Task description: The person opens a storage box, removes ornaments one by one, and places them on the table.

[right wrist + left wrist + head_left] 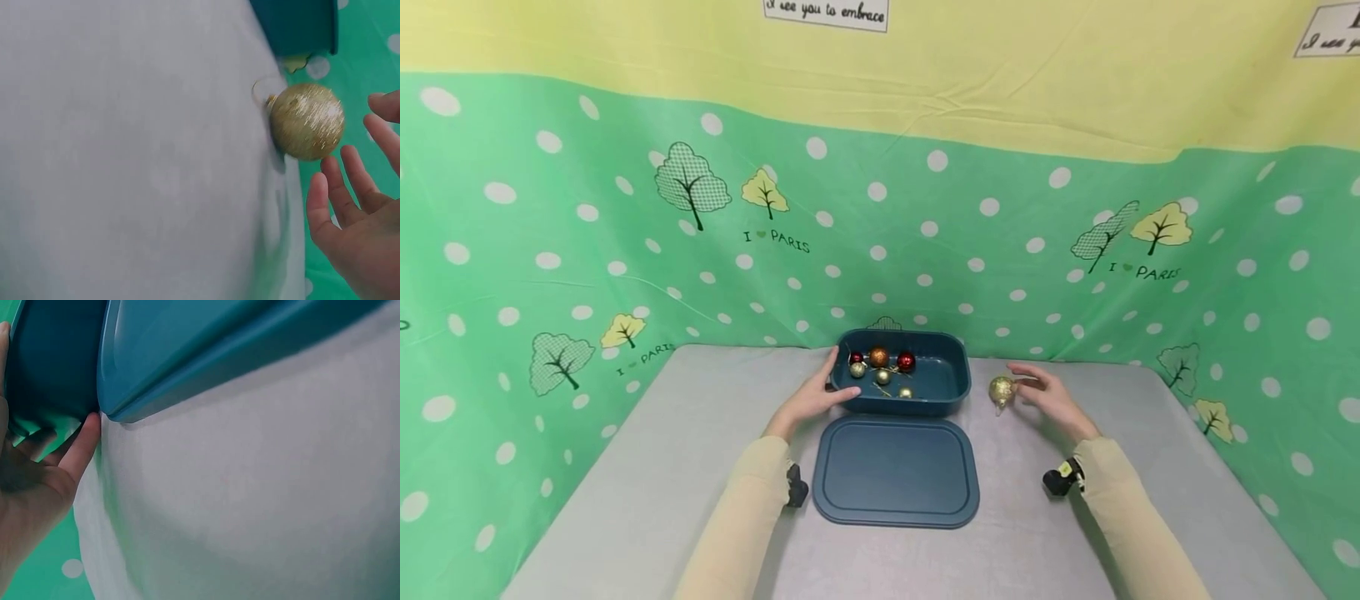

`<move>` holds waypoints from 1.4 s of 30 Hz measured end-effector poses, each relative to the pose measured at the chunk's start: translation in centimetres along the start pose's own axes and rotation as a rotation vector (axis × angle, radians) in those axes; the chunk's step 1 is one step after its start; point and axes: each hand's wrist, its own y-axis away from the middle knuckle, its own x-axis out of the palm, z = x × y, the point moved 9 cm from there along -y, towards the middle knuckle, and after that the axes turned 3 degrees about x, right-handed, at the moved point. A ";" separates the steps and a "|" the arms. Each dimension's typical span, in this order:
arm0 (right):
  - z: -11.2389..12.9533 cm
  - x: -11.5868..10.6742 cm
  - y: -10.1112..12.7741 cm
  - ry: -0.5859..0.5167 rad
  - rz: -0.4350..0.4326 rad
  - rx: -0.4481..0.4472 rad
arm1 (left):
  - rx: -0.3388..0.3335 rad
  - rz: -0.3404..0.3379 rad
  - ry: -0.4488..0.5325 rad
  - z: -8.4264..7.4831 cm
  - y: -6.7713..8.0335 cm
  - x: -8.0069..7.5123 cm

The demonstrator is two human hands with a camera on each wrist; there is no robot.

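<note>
A dark blue rectangular box (951, 379) stands at the back of the table, holding several small Christmas baubles in red, orange and gold. My left hand (808, 398) holds its left end, thumb along the front wall and fingers around the side, as the left wrist view (44, 481) shows too. Right of the box, a larger gold glitter bauble (1002, 389) with a thread loop lies on the table. Beside it is my right hand (1051, 402), its fingers spread and loosely bent. In the right wrist view the fingertips (329, 165) come right up to the gold bauble (307, 122).
In front of the box lies its flat blue lid (895, 471). A light grey cloth covers the table (1015, 542). Behind it hangs a green and yellow printed curtain (925, 250). Each wrist wears a small black camera (1060, 479).
</note>
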 end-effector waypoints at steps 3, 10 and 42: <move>0.8 0.2 0.0 0.015 -0.010 -0.039 | -0.002 0.000 -0.007 0.2 -0.2 0.0; 2.6 1.0 0.3 0.049 -0.034 -0.122 | 0.003 0.003 -0.006 0.3 -0.3 0.1; 9.1 11.0 -1.3 -0.100 0.201 -0.213 | 0.029 -0.013 0.026 -0.3 0.1 0.0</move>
